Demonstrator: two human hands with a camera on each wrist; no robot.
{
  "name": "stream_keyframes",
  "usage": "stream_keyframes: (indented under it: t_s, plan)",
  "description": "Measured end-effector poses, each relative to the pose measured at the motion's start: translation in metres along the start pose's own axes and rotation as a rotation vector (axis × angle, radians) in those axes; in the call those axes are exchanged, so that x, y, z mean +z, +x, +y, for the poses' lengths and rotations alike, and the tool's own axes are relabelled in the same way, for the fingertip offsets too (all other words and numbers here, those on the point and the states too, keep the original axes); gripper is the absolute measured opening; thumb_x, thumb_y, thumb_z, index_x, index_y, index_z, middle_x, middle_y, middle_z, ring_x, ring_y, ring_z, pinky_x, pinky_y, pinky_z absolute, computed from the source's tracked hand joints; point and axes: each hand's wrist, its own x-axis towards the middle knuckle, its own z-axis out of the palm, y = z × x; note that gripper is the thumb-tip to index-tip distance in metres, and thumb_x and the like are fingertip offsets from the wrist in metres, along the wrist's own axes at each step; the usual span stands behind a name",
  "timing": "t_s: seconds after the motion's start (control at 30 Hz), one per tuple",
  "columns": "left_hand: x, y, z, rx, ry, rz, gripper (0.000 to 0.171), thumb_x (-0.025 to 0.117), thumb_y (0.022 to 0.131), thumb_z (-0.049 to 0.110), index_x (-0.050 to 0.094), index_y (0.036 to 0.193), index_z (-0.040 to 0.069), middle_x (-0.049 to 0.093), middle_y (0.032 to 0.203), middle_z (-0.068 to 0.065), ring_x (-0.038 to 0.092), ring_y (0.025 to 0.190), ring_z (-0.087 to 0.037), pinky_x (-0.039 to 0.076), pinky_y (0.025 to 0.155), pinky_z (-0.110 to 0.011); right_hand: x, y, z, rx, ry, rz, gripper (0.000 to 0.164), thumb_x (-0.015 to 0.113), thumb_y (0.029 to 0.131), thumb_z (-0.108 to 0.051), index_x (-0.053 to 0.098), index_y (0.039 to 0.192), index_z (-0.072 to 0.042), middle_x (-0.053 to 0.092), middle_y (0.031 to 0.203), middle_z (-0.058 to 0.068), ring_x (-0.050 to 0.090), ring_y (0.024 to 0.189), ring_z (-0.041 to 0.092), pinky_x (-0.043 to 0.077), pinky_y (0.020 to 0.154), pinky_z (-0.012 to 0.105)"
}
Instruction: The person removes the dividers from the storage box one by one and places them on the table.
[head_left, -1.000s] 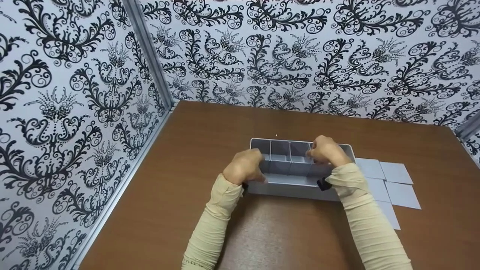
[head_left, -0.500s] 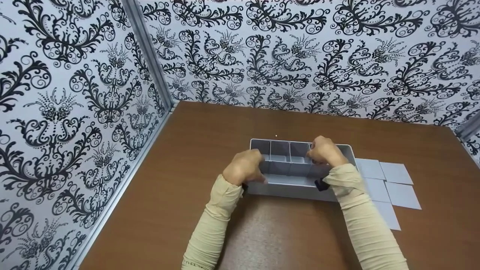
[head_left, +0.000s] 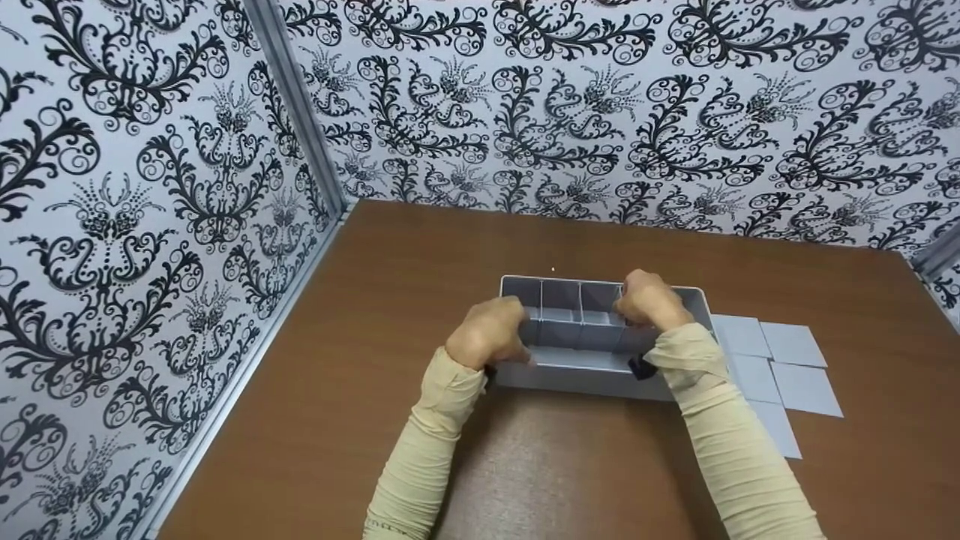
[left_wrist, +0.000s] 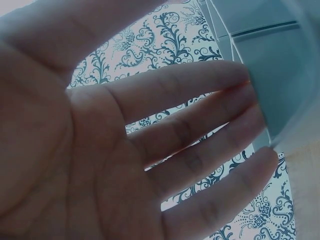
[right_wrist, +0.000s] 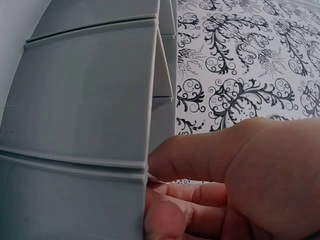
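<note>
hands [head_left: 651, 301] on gray organizer [head_left: 577, 381], cards [head_left: 793, 345] beside

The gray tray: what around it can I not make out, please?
Right wrist view: most of the thin pale piece, hidden by the right hand and gray wall.
Head view: parts of the tray, behind left hand and right hand.
Head view: some white squares' left edges, behind right sleeve.
Head view: white speck, too small to identify.
</note>
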Motion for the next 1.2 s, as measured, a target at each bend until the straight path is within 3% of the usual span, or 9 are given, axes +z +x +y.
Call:
stream_keyframes:
  t_s: [0.33,0.43,0.67,0.93,1.2]
  plan:
    - [-0.0012,-0.0008,-0.0005,0.013,-0.001,0.006,0.048,0.092,0.064,0.036,0.074,0.098,0.008,0.07,0.101,-0.007,0.067,0.093,-0.026,0.054,0.083,-0.042,-0.0011,-0.0017,-0.0032,-0.005,-0.029,0.024,0.014,0.063,0.08,-0.014,0.06,0.068,-0.007,0.064,0.082,0.017,0.061,0.079,0.033,0.049,0.063,0.041]
    - [-0.0014,-0.0009,-0.0002,0.016,-0.001,0.006,0.047,0.092,0.064,0.036,0.074,0.097,0.008,0.07,0.101,-0.007,0.066,0.093,-0.026,0.054,0.083,-0.042,-0.0009,-0.0021,-0.0034,-0.007,-0.017,0.025,0.012,0.062,0.079,-0.012,0.061,0.068,-0.006,0.064,0.079,0.015,0.062,0.074,0.031,0.049,0.061,0.039]
    - [-0.0007,0.0001,-0.0002,0.011,0.013,-0.013,0.051,0.091,0.066,0.037,0.075,0.105,0.009,0.069,0.106,-0.005,0.065,0.101,-0.025,0.053,0.088,-0.04,0.0,-0.0011,-0.0024,-0.055,-0.009,0.022,0.018,0.06,0.08,-0.008,0.064,0.063,-0.004,0.063,0.053,0.004,0.059,0.049,0.017,0.048,0.051,0.029]
    - [-0.0006,0.0,-0.0001,0.021,0.001,-0.009,0.048,0.091,0.066,0.036,0.075,0.102,0.009,0.068,0.103,-0.006,0.065,0.098,-0.024,0.053,0.087,-0.04,-0.0047,-0.003,-0.0022,-0.036,0.025,-0.015,0.018,0.065,0.085,-0.014,0.066,0.07,-0.003,0.066,0.056,0.002,0.062,0.048,0.012,0.051,0.057,0.029]
    - [0.0,-0.0001,-0.0007,0.015,-0.016,-0.009,0.048,0.091,0.066,0.035,0.076,0.104,0.01,0.069,0.101,-0.005,0.065,0.096,-0.024,0.053,0.086,-0.04,-0.0059,-0.0062,-0.0032,-0.051,0.05,-0.001,0.019,0.066,0.085,-0.013,0.067,0.069,-0.003,0.066,0.055,0.002,0.063,0.049,0.012,0.055,0.064,0.034]
